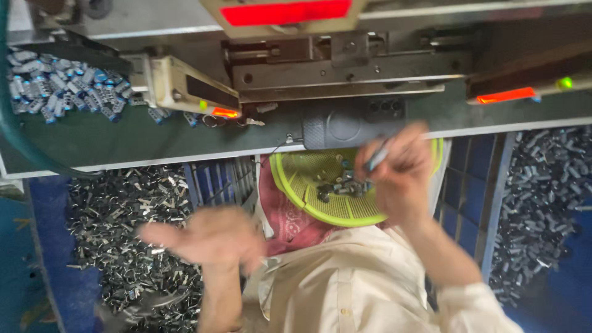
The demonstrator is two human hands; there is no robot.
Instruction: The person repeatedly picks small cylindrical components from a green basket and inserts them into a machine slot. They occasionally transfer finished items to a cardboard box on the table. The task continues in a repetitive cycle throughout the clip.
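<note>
Your right hand [398,176] is raised over the right part of the green basket [296,185], fingers pinched together on a small pale part [377,159] that points up and left. The part is blurred; its exact kind cannot be told. Your left hand [206,237] is held out to the left, low in the scene and over the near edge of the left bin. It is motion-blurred, with fingers spread and nothing visible in it; whether it is fully open cannot be told.

The basket sits in your lap on a red cloth [283,219], just near the bench edge [154,161]. A small cluster of dark parts [339,187] lies in its middle, directly left of and below your right hand.

Left of your lap, a blue bin holds a heap of dark metal pieces [117,222]. Right of your lap, a second heap of dark pieces [542,197] fills another blue bin.

On the bench, far left, lies a pile of blue-grey parts [55,86]. The machine [345,68] stands at the far centre, with a beige arm [185,86] carrying an orange lamp at its tip. A dark grey rounded housing [336,128] projects over the bench edge, just beyond the basket.
</note>
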